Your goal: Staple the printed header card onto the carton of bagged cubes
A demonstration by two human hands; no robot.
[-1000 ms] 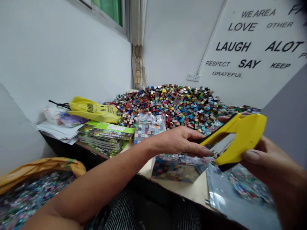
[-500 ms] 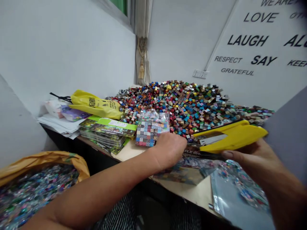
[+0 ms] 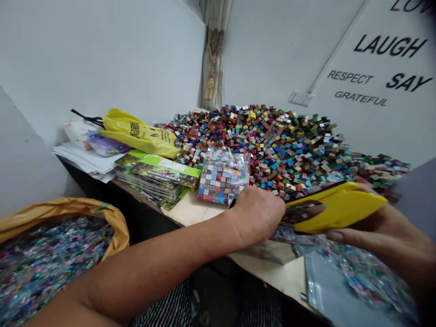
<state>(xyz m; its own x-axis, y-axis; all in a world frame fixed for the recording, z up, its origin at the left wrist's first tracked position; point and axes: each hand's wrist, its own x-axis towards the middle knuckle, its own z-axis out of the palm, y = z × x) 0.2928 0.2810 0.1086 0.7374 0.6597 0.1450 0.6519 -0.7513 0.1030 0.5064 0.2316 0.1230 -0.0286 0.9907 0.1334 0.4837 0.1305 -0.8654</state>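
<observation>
left hand (image 3: 259, 217): closed, pinching foil packet (image 3: 293, 234) by its top edge, in front of the pile of coloured bricks (image 3: 272, 145) | right hand (image 3: 371, 236): gripping yellow handheld tool (image 3: 340, 209), open end at packet edge

A pale wall (image 3: 98, 59) fills ten o'clock, and a beige curtain (image 3: 214, 59) with a tasselled tie hangs in the corner at twelve. At two o'clock, a white wall carries black lettering (image 3: 390, 45) and a switch plate (image 3: 301, 98).
</observation>
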